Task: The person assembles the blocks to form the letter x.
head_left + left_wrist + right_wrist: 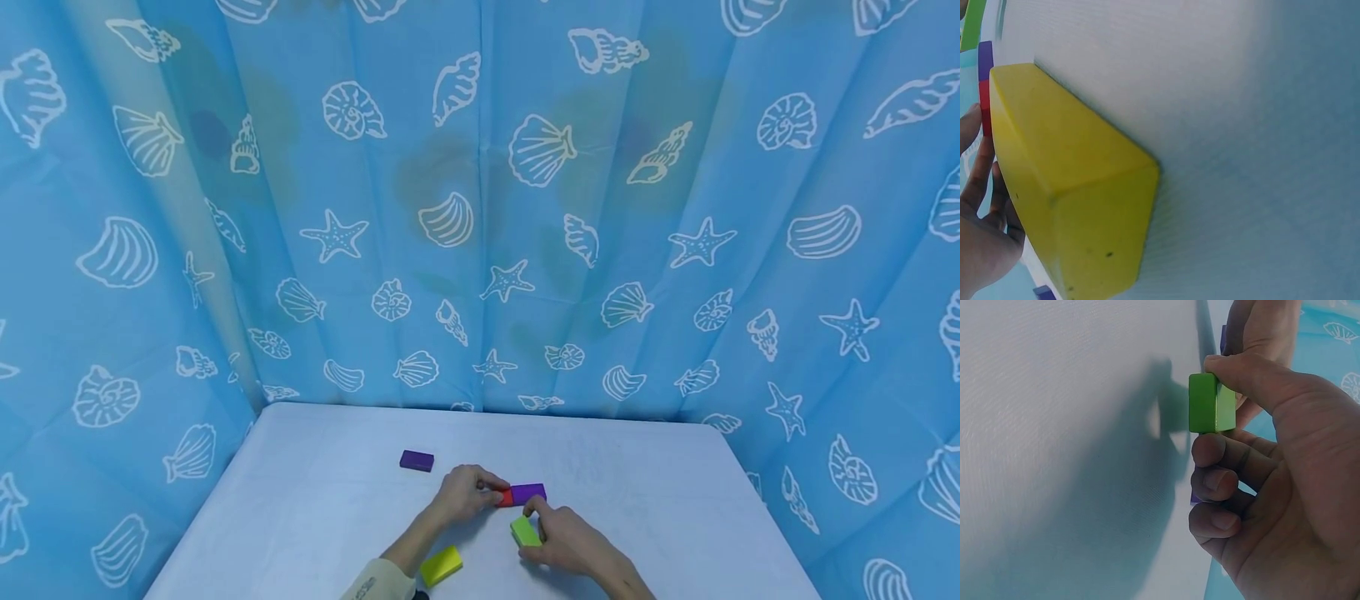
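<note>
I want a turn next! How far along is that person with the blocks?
Looks done: the red block and purple block sit end to end, the left hand holding the red one. In hand: the right hand pinches the green block. Probably to go: the yellow block and dark purple block, lying apart.

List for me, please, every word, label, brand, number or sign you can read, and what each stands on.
None can be read.
Sleeve: dark lettering, too small and blurred to read.
Green block: no lettering visible.
Yellow block: dark specks, no lettering visible.
Curtain: shells and starfish, no lettering visible.
</note>
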Action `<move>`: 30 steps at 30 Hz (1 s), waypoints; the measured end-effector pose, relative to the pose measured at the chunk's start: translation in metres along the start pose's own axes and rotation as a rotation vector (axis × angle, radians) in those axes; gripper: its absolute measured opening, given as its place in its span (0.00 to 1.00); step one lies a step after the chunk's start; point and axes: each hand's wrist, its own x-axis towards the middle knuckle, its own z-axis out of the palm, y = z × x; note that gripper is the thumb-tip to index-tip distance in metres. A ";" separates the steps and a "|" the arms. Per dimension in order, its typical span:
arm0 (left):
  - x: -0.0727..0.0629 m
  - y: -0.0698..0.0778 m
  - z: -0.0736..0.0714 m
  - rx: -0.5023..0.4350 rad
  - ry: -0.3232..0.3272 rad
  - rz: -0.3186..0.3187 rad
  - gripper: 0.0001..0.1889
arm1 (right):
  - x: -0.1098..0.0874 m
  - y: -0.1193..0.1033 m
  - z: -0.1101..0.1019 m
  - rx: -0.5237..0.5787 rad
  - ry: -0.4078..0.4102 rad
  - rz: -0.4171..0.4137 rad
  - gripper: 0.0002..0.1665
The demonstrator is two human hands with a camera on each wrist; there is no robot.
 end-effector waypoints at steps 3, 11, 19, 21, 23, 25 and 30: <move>0.001 0.000 0.000 -0.001 -0.001 0.006 0.11 | 0.001 0.000 0.000 0.006 0.003 -0.002 0.33; 0.001 0.000 0.000 -0.023 0.000 0.012 0.11 | 0.003 -0.002 0.001 -0.009 0.019 -0.019 0.34; 0.000 0.001 -0.001 -0.027 -0.003 0.001 0.11 | 0.005 -0.007 0.003 -0.027 0.038 -0.012 0.34; 0.000 0.001 -0.001 -0.027 -0.004 0.000 0.11 | 0.006 -0.008 0.004 -0.027 0.041 -0.008 0.34; -0.001 0.001 -0.001 -0.028 -0.005 0.001 0.11 | 0.006 -0.009 0.005 -0.028 0.045 0.000 0.35; -0.001 0.001 0.000 -0.030 -0.006 0.002 0.11 | 0.008 -0.010 0.007 -0.027 0.049 0.012 0.36; -0.002 0.002 -0.001 -0.011 -0.004 0.021 0.11 | 0.010 -0.011 0.011 -0.033 0.071 0.030 0.43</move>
